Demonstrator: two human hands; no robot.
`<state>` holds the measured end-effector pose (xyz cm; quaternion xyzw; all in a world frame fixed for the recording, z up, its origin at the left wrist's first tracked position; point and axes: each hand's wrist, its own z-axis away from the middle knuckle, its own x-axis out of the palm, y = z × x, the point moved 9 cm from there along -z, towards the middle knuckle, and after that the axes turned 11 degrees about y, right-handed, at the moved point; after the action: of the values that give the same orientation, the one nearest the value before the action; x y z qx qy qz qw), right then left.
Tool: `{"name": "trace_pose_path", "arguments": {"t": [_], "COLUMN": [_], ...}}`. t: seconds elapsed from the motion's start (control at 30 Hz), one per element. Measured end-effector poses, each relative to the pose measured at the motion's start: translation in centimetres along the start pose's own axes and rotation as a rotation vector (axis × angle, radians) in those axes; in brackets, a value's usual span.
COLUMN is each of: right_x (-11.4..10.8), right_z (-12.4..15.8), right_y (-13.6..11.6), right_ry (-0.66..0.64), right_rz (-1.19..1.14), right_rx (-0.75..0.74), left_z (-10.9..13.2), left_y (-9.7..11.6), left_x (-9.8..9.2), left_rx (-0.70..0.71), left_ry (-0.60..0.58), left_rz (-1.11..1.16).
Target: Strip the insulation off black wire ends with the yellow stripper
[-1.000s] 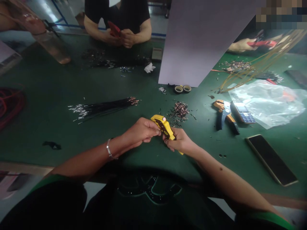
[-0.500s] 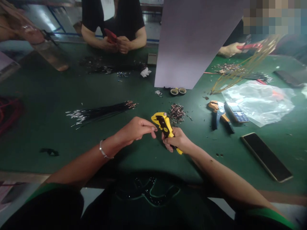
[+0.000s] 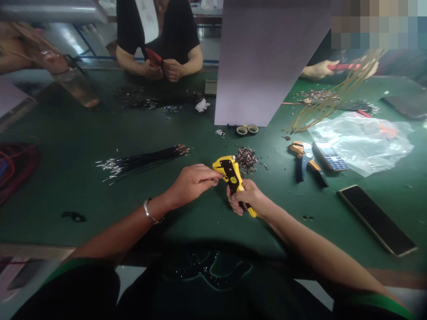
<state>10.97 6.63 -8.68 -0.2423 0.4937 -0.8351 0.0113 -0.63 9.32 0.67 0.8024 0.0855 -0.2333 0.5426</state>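
My right hand (image 3: 247,198) grips the handle of a yellow and black wire stripper (image 3: 231,174), its head pointing up and away from me. My left hand (image 3: 191,184) is pinched shut at the tool's jaws, apparently on a thin short wire (image 3: 216,182), which is mostly hidden by my fingers. Just beyond the tool lies a small heap of cut wire pieces with copper ends (image 3: 247,159). A loose bundle of black wires with bare ends (image 3: 143,160) rests to the left of my hands.
The green mat-covered workbench (image 3: 66,129) holds a second wire stripper (image 3: 305,161), a keypad phone (image 3: 330,156), a smartphone (image 3: 376,220), a plastic bag (image 3: 360,142), tape rolls (image 3: 247,130) and a red wire coil (image 3: 13,169). A white partition (image 3: 267,66) stands beyond. A co-worker (image 3: 156,44) sits opposite.
My left hand has moved back to the stripper's jaws after its fingertips were slightly apart from them. The stripper has tilted slightly, and the camera view has shifted a little.
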Motion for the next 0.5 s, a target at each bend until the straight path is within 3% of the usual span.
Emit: {"name": "trace_pose_path", "arguments": {"t": [0.1, 0.27, 0.5], "right_x": [0.1, 0.5, 1.0], "right_z": [0.0, 0.2, 0.1], "right_y": [0.2, 0.4, 0.4], "right_ry": [-0.007, -0.012, -0.027], "right_rz": [-0.011, -0.009, 0.009], "right_rx": [0.013, 0.017, -0.007], "left_z": [0.1, 0.1, 1.0], "left_y": [1.4, 1.9, -1.2], "left_x": [0.0, 0.3, 1.9], "left_rx": [0.133, 0.114, -0.277], "left_ry": [0.005, -0.006, -0.053], "left_rz": [-0.080, 0.052, 0.392]}}
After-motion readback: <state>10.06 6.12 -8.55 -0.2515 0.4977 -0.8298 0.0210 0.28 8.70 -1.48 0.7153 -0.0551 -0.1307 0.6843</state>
